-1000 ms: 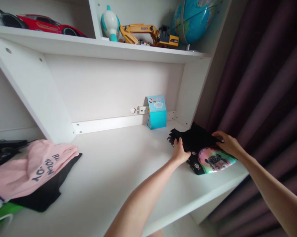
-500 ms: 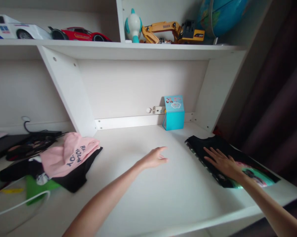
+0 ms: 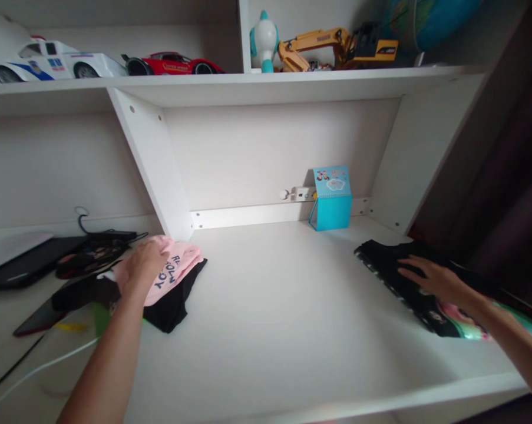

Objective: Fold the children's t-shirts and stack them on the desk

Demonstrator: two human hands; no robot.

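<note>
My left hand (image 3: 146, 265) is on a pink garment (image 3: 184, 259) with dark lettering, in a pile at the left. Its fingers are blurred and partly hidden, so I cannot tell whether they grip the cloth. Black cloth (image 3: 171, 309) lies under the pink garment and sticks out toward the front. At the right, my right hand (image 3: 436, 280) is open over a folded black T-shirt (image 3: 383, 253) with a colourful print. Its fingers are stretched out, with the thumb side a little apart; whether the palm presses on the shirt is unclear.
A blue desk calendar (image 3: 334, 206) stands by a power socket (image 3: 304, 194) at the back of the white desk (image 3: 266, 318). A black laptop-like slab (image 3: 31, 262), cables and a green item (image 3: 100, 318) lie left. Toy cars, a toy excavator (image 3: 323, 41) and a globe sit on the shelf above.
My left hand has moved left from over the middle of the desk onto the pink garment. My right hand stays by the black T-shirt, its fingers less spread. The view has turned left.
</note>
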